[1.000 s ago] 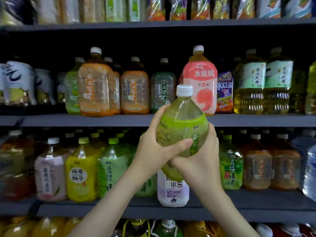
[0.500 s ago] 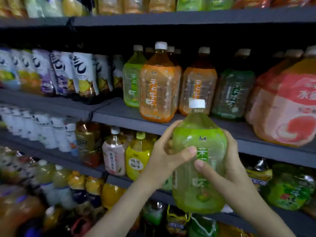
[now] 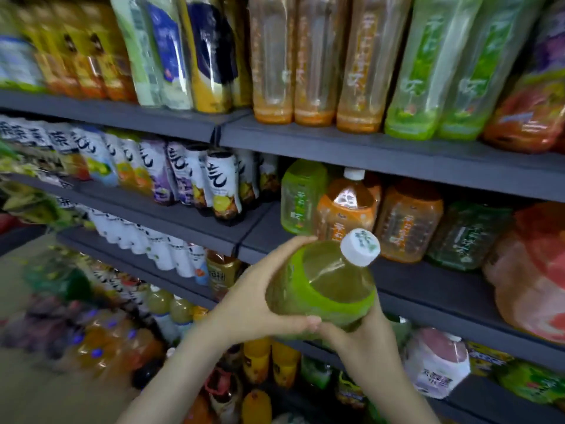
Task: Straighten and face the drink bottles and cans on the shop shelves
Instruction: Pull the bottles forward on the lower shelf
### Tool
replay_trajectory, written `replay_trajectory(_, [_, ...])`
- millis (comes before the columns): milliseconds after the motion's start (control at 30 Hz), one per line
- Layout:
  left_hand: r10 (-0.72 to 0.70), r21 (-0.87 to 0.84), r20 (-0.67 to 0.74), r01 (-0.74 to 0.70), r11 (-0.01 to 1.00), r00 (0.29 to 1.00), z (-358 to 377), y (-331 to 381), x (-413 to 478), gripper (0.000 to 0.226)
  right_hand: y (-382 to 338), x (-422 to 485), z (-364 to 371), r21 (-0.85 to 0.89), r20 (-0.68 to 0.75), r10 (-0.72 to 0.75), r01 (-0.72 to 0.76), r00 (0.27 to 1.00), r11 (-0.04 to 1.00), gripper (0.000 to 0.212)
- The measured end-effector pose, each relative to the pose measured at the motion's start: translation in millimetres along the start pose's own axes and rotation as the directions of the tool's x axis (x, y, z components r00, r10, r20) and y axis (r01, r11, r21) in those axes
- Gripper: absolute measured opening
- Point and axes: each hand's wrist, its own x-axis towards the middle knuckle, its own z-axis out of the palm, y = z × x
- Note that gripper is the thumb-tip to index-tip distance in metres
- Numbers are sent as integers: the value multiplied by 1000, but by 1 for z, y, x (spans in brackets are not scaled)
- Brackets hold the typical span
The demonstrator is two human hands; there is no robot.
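While both my hands grip the big green bottle [image 3: 321, 289], it is up in the air, just in front of the shelf [image 3: 428, 280] with the orange bottles [image 3: 345, 215], not standing on it yet. My left hand [image 3: 253, 301] wraps round its left side, and my right hand [image 3: 363, 341] holds it from below. A moment ago it stood straight up in my hands. Now it is tipped, so its white cap [image 3: 360, 247] points up and back at me, a bit to the right. Its long way runs from the cap down and away. I think it must stand up again, label out.
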Motion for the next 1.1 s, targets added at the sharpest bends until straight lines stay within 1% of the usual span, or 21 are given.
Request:
replay_trajectory(67, [-35,88,4,34,996,999,-26,3,11,85,-11,16,25,52,-76,-38,42,996,998,88])
replay_trajectory(133, [-102,107,-35,105,989,994,-46,-4,18,85,-23,33,49,78,-131,-69,80,989,994,76])
replay_trajectory(167, [-130,83,-46,134,988,990,-54,-10,20,84,-28,43,60,71,-151,-87,99,985,993,73])
replay_trajectory(267, [-184,-15,-69,184,983,980,-72,-38,31,85,-30,70,85,51,-182,-96,107,979,993,74])
replay_trajectory(333, [-198,-20,-73,197,980,978,-79,-55,41,83,-25,82,98,37,-203,-46,55,978,998,76])
replay_trajectory(433, [-234,-44,-48,232,972,971,-80,-79,54,80,-11,94,112,-23,-243,60,-68,968,997,80])
replay_trajectory(500, [-254,-63,-64,250,966,965,-80,-90,62,77,-7,103,115,-95,-272,82,-111,959,989,90])
replay_trajectory(567, [-268,-65,-84,263,962,960,-78,-95,70,72,-5,109,117,-155,-301,85,-137,950,978,90])
replay_trajectory(700, [-313,2,-157,317,949,937,-66,-102,82,66,-3,105,117,-367,-355,9,-148,935,918,72])
replay_trajectory(800, [-322,48,-162,334,942,933,-53,-104,86,70,-3,107,117,-429,-441,-29,-182,897,885,56])
replay_trajectory(900, [-346,43,-169,357,933,923,-52,-105,93,72,0,118,117,-479,-487,-74,-195,870,856,45])
replay_trajectory(933, [-353,44,-169,364,930,920,-52,-105,94,72,1,119,118,-494,-506,-100,-193,857,848,43])
replay_trajectory(1000, [-354,55,-181,369,928,917,-49,-101,95,72,4,119,122,-541,-535,-196,-155,821,827,36])
replay_trajectory(1100, [-344,44,-238,364,930,908,-39,-93,91,71,6,112,125,-632,-543,-314,-133,779,763,30])
